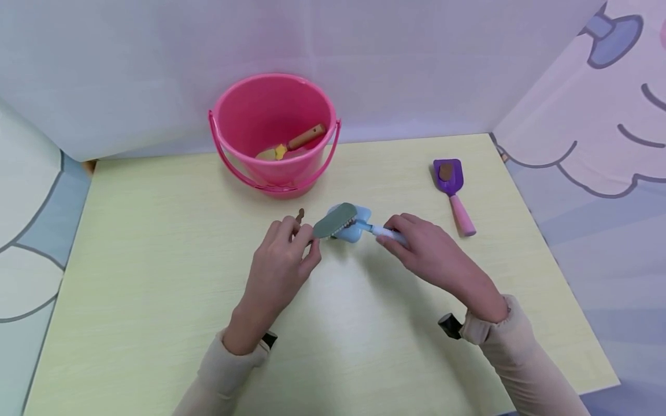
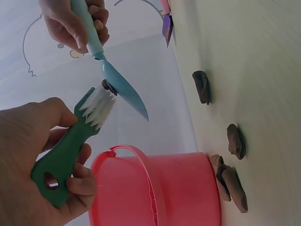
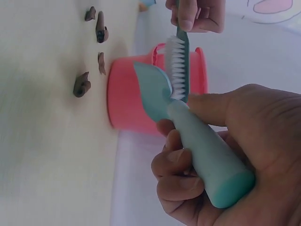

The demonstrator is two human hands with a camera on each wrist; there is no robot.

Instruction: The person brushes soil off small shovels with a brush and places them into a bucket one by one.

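Note:
My left hand [image 1: 281,257] grips a green brush [image 1: 335,221] with white bristles by its handle. In my right hand [image 1: 432,248] is the handle of a light blue toy shovel [image 1: 351,233], its blade held above the table. The bristles meet the blade near its neck. A small dark brown piece [image 2: 109,87] sits between bristles and blade in the left wrist view. Several brown curled pieces [image 2: 201,87] lie on the table below; in the head view the left hand hides most of them.
Behind the hands stands a pink bucket [image 1: 276,173] with its handle down, holding a brown-handled tool [image 1: 306,137]. To the right lies a purple shovel [image 1: 455,176] with a pink handle, a brown piece [image 1: 446,171] on its blade. Cloth hangs behind the table [image 1: 130,242].

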